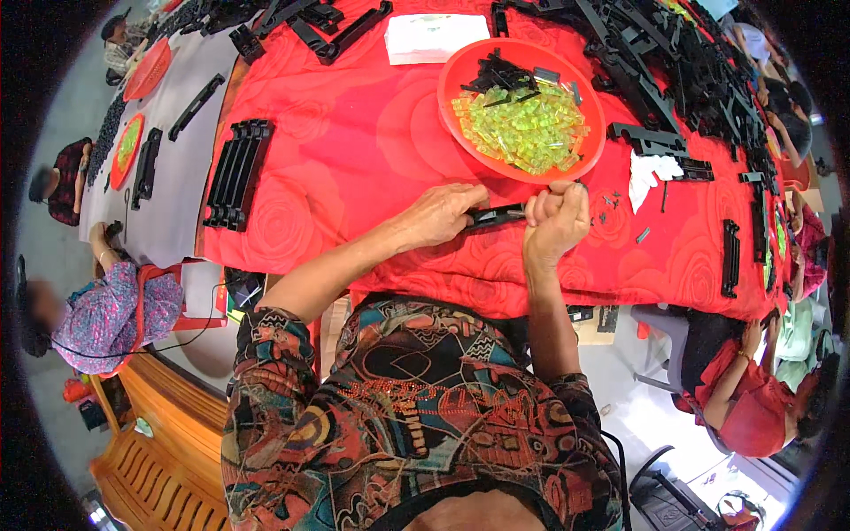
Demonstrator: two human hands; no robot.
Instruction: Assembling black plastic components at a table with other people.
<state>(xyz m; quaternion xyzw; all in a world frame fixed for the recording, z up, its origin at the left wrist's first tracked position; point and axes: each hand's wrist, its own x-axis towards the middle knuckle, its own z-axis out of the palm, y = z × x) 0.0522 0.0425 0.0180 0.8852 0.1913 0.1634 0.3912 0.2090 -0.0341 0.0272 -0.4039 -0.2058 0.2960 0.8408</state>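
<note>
My left hand point(443, 215) grips one end of a long black plastic part point(496, 215), held low over the red cloth near the table's front edge. At the part's other end my right hand point(558, 219) is closed in a fist, and a small dark tip shows by its thumb. What that fist holds is hidden. Just beyond both hands stands a round red basin point(595, 133). Inside it are many small clear yellow-green pieces point(518, 128) and a heap of thin black strips point(503, 73).
A row of black parts point(239, 175) lies to the left. Black parts pile up point(655, 71) at the far right, near a crumpled white tissue point(653, 174). A white paper packet point(436, 37) lies behind the basin. Other people sit at both sides; a wooden bench point(164, 469) stands lower left.
</note>
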